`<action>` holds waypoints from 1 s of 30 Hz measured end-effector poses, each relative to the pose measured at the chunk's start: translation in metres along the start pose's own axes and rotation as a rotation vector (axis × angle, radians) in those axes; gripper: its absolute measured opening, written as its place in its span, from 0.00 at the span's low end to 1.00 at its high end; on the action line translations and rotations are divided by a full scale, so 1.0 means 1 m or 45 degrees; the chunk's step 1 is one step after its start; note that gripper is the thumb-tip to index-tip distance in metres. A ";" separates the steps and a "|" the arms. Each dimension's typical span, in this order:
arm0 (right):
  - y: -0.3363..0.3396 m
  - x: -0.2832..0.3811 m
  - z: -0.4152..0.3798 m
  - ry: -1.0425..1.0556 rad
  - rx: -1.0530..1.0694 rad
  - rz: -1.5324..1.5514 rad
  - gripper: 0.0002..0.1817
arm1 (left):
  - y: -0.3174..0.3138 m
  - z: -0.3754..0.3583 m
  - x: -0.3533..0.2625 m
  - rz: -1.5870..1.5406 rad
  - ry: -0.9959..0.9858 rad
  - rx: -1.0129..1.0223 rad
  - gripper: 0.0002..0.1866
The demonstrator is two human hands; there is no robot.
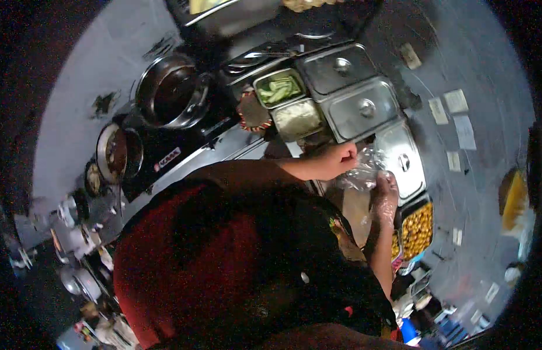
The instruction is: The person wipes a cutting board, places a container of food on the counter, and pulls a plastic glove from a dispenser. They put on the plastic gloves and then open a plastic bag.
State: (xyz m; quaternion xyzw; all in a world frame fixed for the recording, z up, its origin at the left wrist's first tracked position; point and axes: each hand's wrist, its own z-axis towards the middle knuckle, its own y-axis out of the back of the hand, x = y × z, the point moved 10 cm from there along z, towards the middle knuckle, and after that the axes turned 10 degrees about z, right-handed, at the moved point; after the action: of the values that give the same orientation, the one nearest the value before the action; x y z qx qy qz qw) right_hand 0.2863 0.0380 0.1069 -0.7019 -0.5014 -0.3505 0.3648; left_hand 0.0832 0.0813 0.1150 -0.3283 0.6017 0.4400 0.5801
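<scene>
Cannot make out the fingertips of the bare left hand [335, 162] or of the plastic-covered right hand [386, 195], nor tell the shape of the crumpled clear plastic [364, 173] between them. Cannot see beneath the three rectangular steel lids [364, 108] or identify the contents of the round, shiny metal pot [173, 96]. Cannot see all of the flat tan surface [355, 213], partly hidden by the hands and plastic, or of the small tray of yellow pieces [394, 246], partly behind the right forearm [380, 251]. Cannot follow the dark rectangular metal tray [224, 26] past the top edge. Too small to read on the white paper labels [456, 101]; too blurred to identify in the lower-left clutter [81, 283].
</scene>
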 end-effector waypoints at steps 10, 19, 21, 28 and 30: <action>-0.049 0.008 -0.042 0.203 0.653 -0.687 0.06 | 0.052 -0.082 -0.070 0.348 -0.122 -0.360 0.23; -0.044 0.006 -0.139 0.064 0.996 -0.939 0.09 | -0.034 -0.145 -0.075 0.237 0.166 0.335 0.13; -0.034 0.004 -0.148 0.159 1.042 -0.860 0.09 | -0.038 -0.159 -0.080 0.095 0.351 0.292 0.11; 0.001 0.005 -0.185 -0.171 1.155 -0.274 0.05 | -0.023 -0.196 -0.104 0.028 0.451 0.105 0.12; 0.001 0.018 -0.192 -0.060 1.170 -0.385 0.05 | -0.016 -0.201 -0.111 0.013 0.371 0.067 0.13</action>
State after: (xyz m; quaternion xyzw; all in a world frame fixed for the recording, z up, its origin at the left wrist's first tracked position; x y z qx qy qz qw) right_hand 0.2673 -0.1201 0.2157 -0.3952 -0.7088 -0.1256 0.5706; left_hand 0.0275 -0.1205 0.2101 -0.3703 0.6925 0.3747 0.4928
